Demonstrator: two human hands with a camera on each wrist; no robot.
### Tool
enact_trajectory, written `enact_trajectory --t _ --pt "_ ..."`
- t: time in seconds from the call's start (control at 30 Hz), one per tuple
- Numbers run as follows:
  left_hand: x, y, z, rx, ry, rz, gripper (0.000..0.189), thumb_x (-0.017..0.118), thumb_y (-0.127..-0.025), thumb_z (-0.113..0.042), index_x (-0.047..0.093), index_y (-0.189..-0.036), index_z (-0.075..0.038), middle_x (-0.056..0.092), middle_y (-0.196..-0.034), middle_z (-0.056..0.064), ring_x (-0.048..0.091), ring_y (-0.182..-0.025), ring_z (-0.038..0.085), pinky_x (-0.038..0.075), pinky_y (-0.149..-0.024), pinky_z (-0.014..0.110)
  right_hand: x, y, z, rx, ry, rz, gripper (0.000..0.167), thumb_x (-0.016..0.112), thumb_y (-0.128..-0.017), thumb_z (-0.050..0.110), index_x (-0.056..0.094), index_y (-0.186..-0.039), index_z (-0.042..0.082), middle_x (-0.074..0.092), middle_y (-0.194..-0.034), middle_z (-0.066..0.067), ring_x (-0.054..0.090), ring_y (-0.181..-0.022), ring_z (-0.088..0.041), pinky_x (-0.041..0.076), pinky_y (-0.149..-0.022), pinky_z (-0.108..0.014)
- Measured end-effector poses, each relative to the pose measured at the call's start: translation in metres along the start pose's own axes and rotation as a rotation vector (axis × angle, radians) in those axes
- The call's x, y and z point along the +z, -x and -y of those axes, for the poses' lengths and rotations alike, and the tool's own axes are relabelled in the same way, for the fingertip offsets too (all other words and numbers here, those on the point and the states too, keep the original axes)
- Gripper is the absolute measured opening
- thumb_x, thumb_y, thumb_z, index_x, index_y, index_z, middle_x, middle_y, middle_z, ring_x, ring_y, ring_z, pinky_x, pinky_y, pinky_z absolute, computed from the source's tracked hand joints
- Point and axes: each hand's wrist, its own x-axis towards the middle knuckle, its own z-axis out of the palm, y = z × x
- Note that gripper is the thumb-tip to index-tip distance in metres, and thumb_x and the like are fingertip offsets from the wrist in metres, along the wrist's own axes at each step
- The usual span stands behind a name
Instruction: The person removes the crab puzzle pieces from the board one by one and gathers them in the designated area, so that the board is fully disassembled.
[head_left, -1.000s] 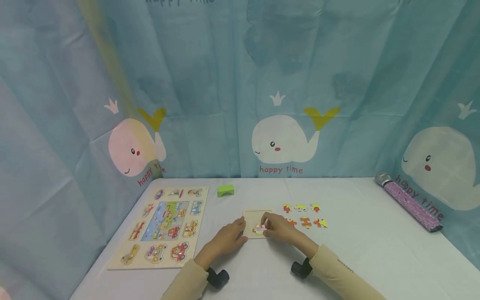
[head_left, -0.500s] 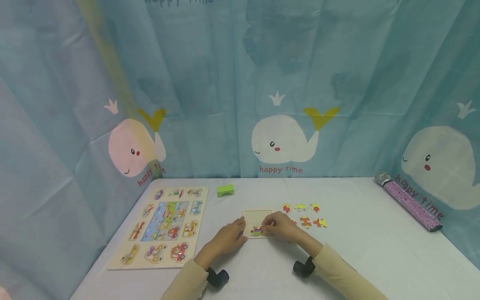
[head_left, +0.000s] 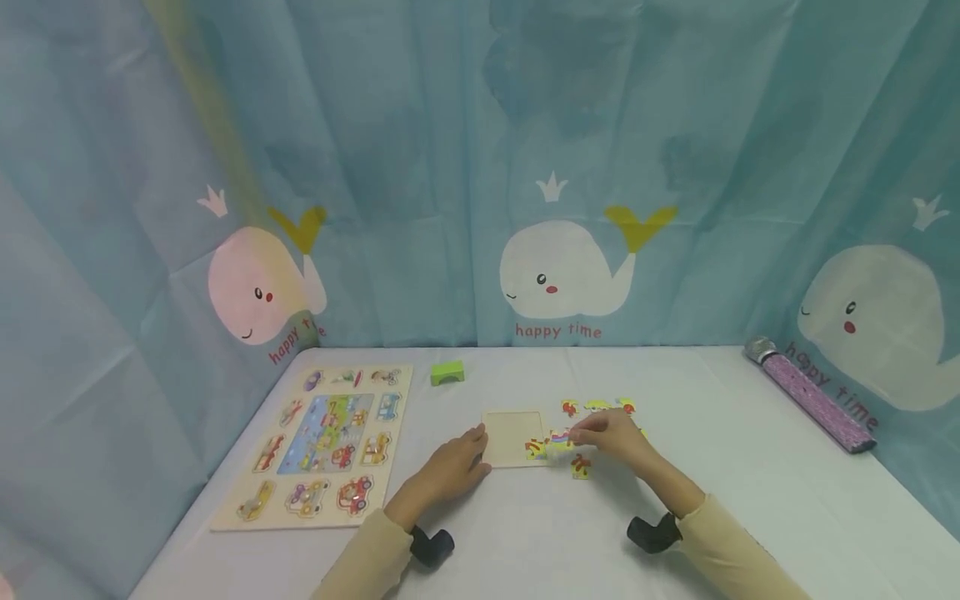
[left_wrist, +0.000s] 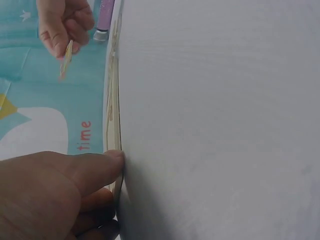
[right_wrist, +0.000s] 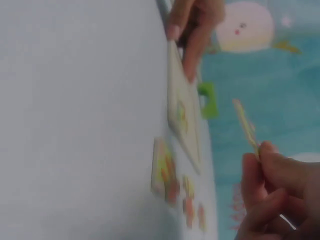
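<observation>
In the head view, my left hand (head_left: pixel 450 467) rests against the left edge of a small square wooden puzzle tray (head_left: pixel 512 427). Its thumb touches the tray's near corner, as the left wrist view shows too. My right hand (head_left: pixel 613 433) pinches a rainbow-striped puzzle piece (head_left: pixel 559 438) between thumb and fingertips, raised just right of the tray. A red and yellow puzzle piece (head_left: pixel 536 450) lies at the tray's lower right corner. Another red and yellow piece (head_left: pixel 581 467) lies on the table below the right hand. More pieces (head_left: pixel 597 406) sit in a row behind that hand, partly hidden.
A large peg puzzle board (head_left: pixel 318 446) with vehicle shapes lies at the left of the white table (head_left: pixel 525 533). A green arch block (head_left: pixel 447 372) stands behind the tray. A glittery pink microphone (head_left: pixel 817 400) lies at the right. A whale-print curtain (head_left: pixel 420 167) hangs behind the table.
My right hand has moved right, from over the tray to beside it, with the rainbow-striped piece lifted. The red and yellow piece at the tray's corner now shows. My left hand stays at the tray.
</observation>
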Motion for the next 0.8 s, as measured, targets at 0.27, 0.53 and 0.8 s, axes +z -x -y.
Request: enact_trajectory --t 0.27,0.53,0.8 --pt "0.002 -0.002 0.003 -0.013 0.013 0.009 0.053 0.054 -0.091 -0.029 0.043 -0.135 -0.001 0.037 -0.145 0.014 0.038 -0.133 0.029 0.033 -0.107 0.044 -0.036 0.019 -0.031 0.081 0.065 -0.048 0.03 0.071 -0.078 0.033 0.071 -0.089 0.005 0.069 -0.087 -0.004 0.056 -0.077 -0.015 0.046 -0.064 -0.026" --pt "0.002 -0.003 0.003 -0.019 0.022 0.012 0.053 0.054 -0.091 -0.029 0.043 -0.135 -0.001 0.037 -0.145 0.013 0.037 -0.133 0.029 0.033 -0.107 0.044 -0.044 0.027 -0.054 0.143 0.121 -0.046 0.025 0.072 -0.077 0.03 0.071 -0.084 0.006 0.065 -0.079 0.0 0.051 -0.07 -0.014 0.042 -0.059 -0.025" --pt "0.001 -0.004 0.003 -0.007 0.014 0.001 0.053 0.055 -0.091 -0.029 0.044 -0.134 0.0 0.038 -0.145 0.014 0.038 -0.132 0.029 0.034 -0.106 0.043 -0.039 0.027 -0.054 0.124 0.162 -0.052 0.018 0.07 -0.078 0.022 0.072 -0.083 0.005 0.062 -0.075 -0.001 0.049 -0.064 -0.013 0.041 -0.056 -0.024"
